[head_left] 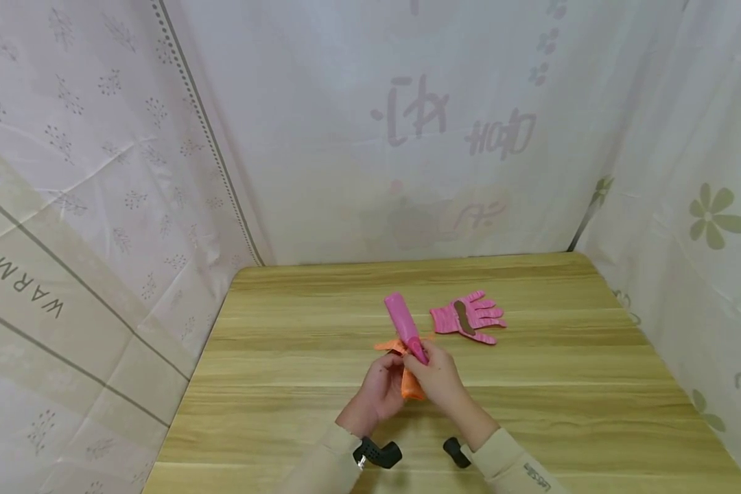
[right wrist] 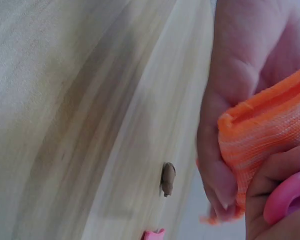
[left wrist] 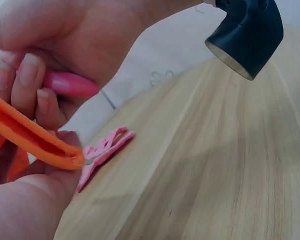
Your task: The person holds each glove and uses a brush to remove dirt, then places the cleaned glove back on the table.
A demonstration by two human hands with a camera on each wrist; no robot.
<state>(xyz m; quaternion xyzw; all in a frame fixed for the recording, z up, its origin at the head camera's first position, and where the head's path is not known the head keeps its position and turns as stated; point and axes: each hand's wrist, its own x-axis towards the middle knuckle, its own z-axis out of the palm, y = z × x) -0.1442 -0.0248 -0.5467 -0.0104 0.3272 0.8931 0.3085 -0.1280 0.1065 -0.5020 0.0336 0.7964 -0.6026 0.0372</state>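
My left hand (head_left: 384,387) holds an orange knitted glove (head_left: 412,385) from its left side, the cuff towards me. In the right wrist view the glove's open cuff (right wrist: 270,102) shows, with left fingers (right wrist: 217,172) round its edge. My right hand (head_left: 441,374) grips the handle of a long pink tool (head_left: 401,317), whose broad flat part points away over the glove. The handle's end (right wrist: 290,197) has a hole. What the tool's other face is like stays hidden. Whether the right fingers also pinch the glove, I cannot tell.
A pink knitted glove (head_left: 447,320) with a brown patch lies flat to the right of the hands, its fingers pointing right. The wooden table (head_left: 284,391) meets patterned curtains (head_left: 346,171) at the back and sides. Black wrist cameras (head_left: 378,453) sit on both wrists.
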